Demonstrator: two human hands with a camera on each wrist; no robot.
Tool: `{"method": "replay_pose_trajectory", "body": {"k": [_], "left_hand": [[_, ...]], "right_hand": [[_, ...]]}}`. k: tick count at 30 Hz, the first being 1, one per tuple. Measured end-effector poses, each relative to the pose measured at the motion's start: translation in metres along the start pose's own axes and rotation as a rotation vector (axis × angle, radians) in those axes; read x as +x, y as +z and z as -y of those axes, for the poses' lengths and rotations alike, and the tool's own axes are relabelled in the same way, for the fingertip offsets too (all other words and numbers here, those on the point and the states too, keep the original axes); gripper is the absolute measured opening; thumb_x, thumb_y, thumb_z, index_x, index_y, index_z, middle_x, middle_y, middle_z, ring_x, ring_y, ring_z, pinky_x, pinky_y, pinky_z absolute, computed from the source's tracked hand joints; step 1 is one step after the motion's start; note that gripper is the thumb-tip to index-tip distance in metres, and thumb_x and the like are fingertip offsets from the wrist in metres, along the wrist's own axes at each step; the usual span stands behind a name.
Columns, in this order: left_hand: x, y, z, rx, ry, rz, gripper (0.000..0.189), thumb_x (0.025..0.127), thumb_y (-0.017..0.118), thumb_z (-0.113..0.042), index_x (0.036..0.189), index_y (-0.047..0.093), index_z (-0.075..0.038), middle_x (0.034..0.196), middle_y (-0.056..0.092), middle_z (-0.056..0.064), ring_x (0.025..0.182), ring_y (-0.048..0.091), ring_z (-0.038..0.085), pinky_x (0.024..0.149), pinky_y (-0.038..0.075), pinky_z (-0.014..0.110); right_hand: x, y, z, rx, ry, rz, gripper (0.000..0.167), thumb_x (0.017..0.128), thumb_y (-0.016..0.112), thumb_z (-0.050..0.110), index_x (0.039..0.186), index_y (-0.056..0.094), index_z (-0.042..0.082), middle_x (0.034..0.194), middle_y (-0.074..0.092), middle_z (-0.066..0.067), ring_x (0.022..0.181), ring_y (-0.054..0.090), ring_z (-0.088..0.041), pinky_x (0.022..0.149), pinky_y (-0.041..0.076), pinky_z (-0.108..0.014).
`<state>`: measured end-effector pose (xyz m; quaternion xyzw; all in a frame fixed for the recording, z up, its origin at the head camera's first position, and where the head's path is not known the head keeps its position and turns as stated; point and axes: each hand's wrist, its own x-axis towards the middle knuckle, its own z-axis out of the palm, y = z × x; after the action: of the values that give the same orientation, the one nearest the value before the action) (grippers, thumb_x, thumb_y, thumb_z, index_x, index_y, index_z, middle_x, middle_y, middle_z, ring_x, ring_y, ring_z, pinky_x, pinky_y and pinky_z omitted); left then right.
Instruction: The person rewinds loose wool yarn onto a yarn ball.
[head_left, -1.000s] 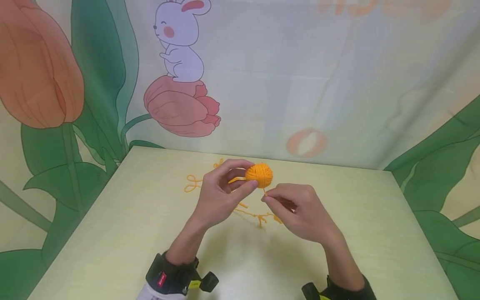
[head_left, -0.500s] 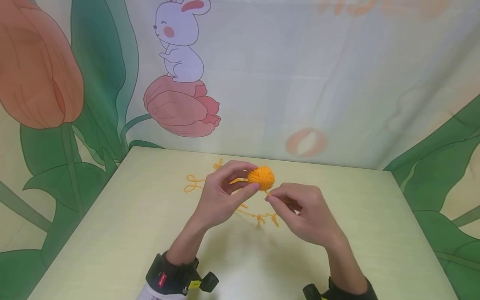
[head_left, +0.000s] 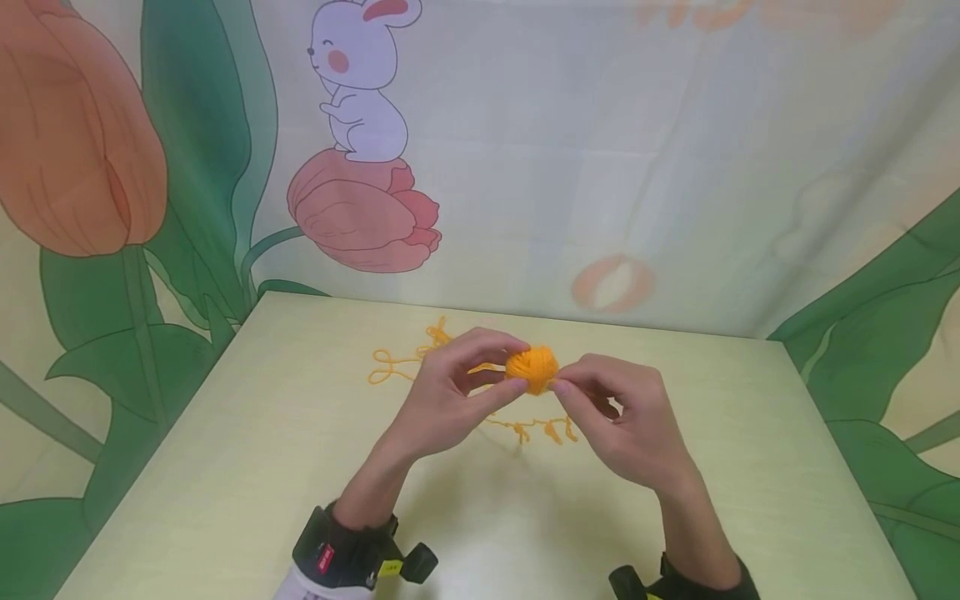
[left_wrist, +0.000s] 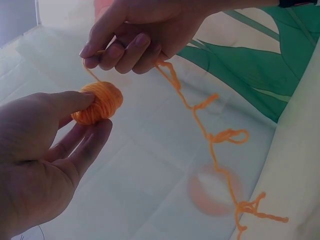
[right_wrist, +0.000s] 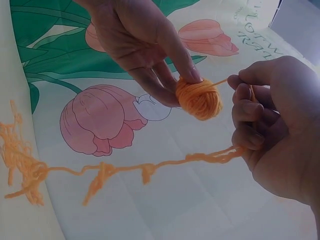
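Between the thumb and fingers of my left hand [head_left: 450,400] is a small ball of orange yarn [head_left: 532,369], held above the table. My right hand [head_left: 626,417] pinches the yarn strand [right_wrist: 220,82] between thumb and forefinger, close beside the ball. In the right wrist view the strand runs from the ball over the fingertips and through the curled fingers. From the lower side of that hand the yarn trails away with knots and small loops [left_wrist: 227,136] along it. Part of the trailing yarn is hidden behind my left hand in the head view.
Loose loops of yarn [head_left: 386,367] lie on the pale table [head_left: 262,467] left of the hands. A tangled heap of yarn [right_wrist: 22,167] shows in the right wrist view. Behind the table hangs a printed cloth [head_left: 510,167] with tulips and a rabbit.
Both hands and the ball have shifted slightly right, and the ball has turned. The right fingertips have risen from below the ball to its side. The trailing knots have moved right.
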<state>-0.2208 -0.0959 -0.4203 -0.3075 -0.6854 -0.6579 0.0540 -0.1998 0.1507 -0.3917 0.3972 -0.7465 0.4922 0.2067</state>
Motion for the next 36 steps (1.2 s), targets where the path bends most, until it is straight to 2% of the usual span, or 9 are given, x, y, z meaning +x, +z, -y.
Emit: {"method": "replay_pose_trajectory", "body": {"k": [12, 18, 25, 30, 36], "left_hand": [[-0.001, 0.001, 0.000, -0.032, 0.034, 0.112, 0.037, 0.099, 0.083, 0.003, 0.133, 0.077, -0.007, 0.129, 0.076, 0.012, 0.117, 0.076, 0.021, 0.100, 0.072, 0.042], [-0.002, 0.000, -0.001, -0.047, 0.054, 0.162, 0.036, 0.099, 0.082, 0.004, 0.134, 0.076, -0.005, 0.129, 0.076, 0.014, 0.118, 0.076, 0.021, 0.101, 0.072, 0.044], [-0.002, -0.001, -0.001, -0.073, 0.075, 0.208, 0.036, 0.099, 0.082, 0.007, 0.133, 0.075, -0.002, 0.128, 0.075, 0.018, 0.116, 0.076, 0.019, 0.100, 0.072, 0.044], [-0.003, -0.001, -0.002, -0.109, 0.080, 0.227, 0.037, 0.097, 0.081, 0.010, 0.132, 0.074, 0.001, 0.127, 0.074, 0.021, 0.115, 0.075, 0.017, 0.099, 0.072, 0.046], [-0.003, -0.001, -0.004, -0.166, 0.081, 0.232, 0.039, 0.096, 0.080, 0.014, 0.133, 0.072, 0.005, 0.127, 0.071, 0.028, 0.113, 0.075, 0.018, 0.098, 0.072, 0.046]], "right_hand": [[0.000, -0.001, -0.005, 0.030, -0.002, -0.055, 0.022, 0.093, 0.076, -0.018, 0.099, 0.079, 0.003, 0.078, 0.072, -0.003, 0.058, 0.048, -0.006, 0.048, 0.039, -0.019], [-0.001, -0.002, -0.005, 0.025, 0.055, -0.051, 0.004, 0.102, 0.078, -0.004, 0.099, 0.078, -0.001, 0.083, 0.076, -0.007, 0.061, 0.052, -0.008, 0.051, 0.044, -0.018], [-0.001, -0.001, -0.012, 0.035, 0.081, -0.069, 0.018, 0.094, 0.079, -0.016, 0.100, 0.079, 0.002, 0.084, 0.077, -0.008, 0.063, 0.057, -0.009, 0.055, 0.052, -0.018], [-0.001, 0.000, -0.018, 0.051, 0.070, -0.085, 0.016, 0.096, 0.079, -0.013, 0.102, 0.080, 0.002, 0.084, 0.076, -0.010, 0.064, 0.057, -0.010, 0.057, 0.053, -0.018], [-0.002, 0.004, -0.027, 0.103, 0.112, -0.061, 0.009, 0.101, 0.076, -0.009, 0.105, 0.079, -0.002, 0.086, 0.076, -0.012, 0.065, 0.061, -0.011, 0.060, 0.059, -0.020]]}}
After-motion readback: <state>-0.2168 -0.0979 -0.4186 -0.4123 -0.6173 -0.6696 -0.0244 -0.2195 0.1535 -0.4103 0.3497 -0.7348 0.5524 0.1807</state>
